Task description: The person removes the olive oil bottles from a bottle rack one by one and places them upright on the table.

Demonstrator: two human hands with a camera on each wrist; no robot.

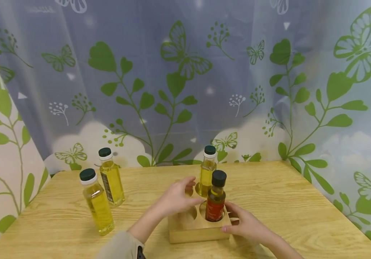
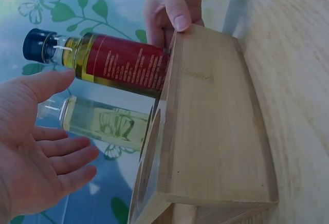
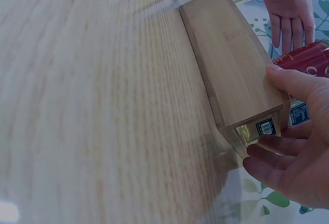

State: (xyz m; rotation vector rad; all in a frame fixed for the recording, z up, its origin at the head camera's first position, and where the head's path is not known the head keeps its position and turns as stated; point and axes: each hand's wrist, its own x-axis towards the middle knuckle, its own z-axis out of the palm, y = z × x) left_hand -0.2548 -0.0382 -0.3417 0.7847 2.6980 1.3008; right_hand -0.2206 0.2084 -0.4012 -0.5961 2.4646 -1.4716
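Observation:
A wooden bottle rack (image 1: 201,235) with round holes stands on the table. In its front right hole is a dark-capped bottle with a red label (image 1: 215,208), upright. Behind that, a green-capped bottle of yellow oil (image 1: 206,176) stands in a back hole. My left hand (image 1: 179,198) hovers over the rack's left holes; the left wrist view shows its fingers extended, with nothing held, beside the bottles. My right hand (image 1: 248,226) grips the rack's front right corner, thumb (image 3: 295,82) on the front edge and fingers at the open side.
Two more green-capped bottles of yellow oil, a nearer one (image 1: 98,208) and a farther one (image 1: 112,181), stand on the table left of the rack. A curtain printed with leaves and butterflies (image 1: 185,90) hangs behind the wood-grained table (image 1: 286,201).

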